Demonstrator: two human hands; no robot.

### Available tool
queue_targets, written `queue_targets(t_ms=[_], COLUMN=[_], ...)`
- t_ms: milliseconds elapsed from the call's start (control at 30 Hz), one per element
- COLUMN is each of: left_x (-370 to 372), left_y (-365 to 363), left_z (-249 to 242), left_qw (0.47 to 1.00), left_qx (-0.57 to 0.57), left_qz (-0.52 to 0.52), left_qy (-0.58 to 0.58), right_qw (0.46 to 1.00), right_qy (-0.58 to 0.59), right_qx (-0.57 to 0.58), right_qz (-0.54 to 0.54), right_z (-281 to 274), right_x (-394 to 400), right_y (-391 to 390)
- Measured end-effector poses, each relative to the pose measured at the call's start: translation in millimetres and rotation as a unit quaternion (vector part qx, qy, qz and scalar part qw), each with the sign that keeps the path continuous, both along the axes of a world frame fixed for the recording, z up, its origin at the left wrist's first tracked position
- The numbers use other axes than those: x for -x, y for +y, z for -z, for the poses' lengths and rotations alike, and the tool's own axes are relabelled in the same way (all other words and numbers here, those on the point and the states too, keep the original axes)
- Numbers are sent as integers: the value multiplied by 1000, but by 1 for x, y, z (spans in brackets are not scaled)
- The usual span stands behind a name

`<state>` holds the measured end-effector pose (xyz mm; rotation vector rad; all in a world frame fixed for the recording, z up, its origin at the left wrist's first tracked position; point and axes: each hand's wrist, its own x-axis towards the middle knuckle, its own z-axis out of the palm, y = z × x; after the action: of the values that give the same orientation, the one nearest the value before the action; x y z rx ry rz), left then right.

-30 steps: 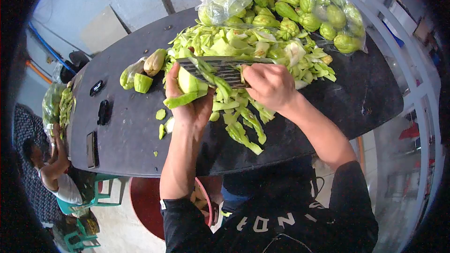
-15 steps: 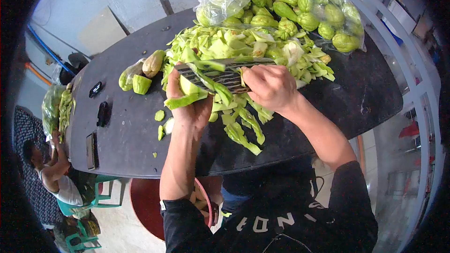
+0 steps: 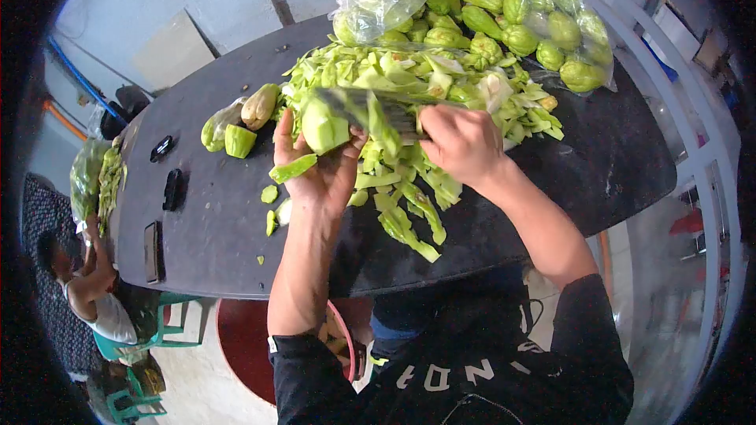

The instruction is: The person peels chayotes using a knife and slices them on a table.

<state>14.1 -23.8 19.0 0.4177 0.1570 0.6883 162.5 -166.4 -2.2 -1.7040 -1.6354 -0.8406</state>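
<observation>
My left hand (image 3: 319,181) is wrapped round a partly peeled pale green chayote (image 3: 324,126), with a strip of peel (image 3: 294,168) hanging over its thumb side. To its right, my right hand (image 3: 463,144) grips the handle end of a wide knife (image 3: 402,116), whose blade is blurred and points left toward the chayote. A green peel piece (image 3: 383,126) lies against the blade. Behind both hands spreads a large heap of green peelings (image 3: 394,71). Longer peels (image 3: 403,230) lie below the knife on the dark table (image 3: 213,228).
A clear plastic bag of whole chayotes (image 3: 480,20) stands at the back. Three chayote pieces (image 3: 239,142) lie left of the heap. Two black objects and a phone (image 3: 153,252) rest on the left. A red tub (image 3: 244,346) is below the edge. Another person (image 3: 93,291) sits at far left.
The knife has shifted slightly right and away from my left palm, uncovering more of the peeled chayote. The peel on the blade has moved right, and the strip at my left hand hangs lower.
</observation>
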Motion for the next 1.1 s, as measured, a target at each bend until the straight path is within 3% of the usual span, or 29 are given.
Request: queue_targets(t_ms=[33,100,167,233,633,900,1100], left_x=[1,2,6,1,0,0,0], left_y=[-1,3,14,24,16,18,20], left_z=[-3,2,14,21,22,25,26], left_qw=[998,998,999,990,991,980,974], left_qx=[29,42,-31,16,34,42,51], left_qz=[-46,-42,18,98,78,121,143], left_qy=[30,34,-2,-104,-104,-152,-170], right_qw=[1000,995,988,983,981,979,978], right_qy=[2,-59,-103,-123,-134,-176,-166], right_qx=[0,-60,-74,-79,-94,-86,-82], right_qz=[-3,-60,-91,-107,-100,-64,-95], right_z=[1,1,-1,-3,-1,5,1], right_x=[5,14,23,29,34,38,39], right_y=[2,5,6,7,11,11,10])
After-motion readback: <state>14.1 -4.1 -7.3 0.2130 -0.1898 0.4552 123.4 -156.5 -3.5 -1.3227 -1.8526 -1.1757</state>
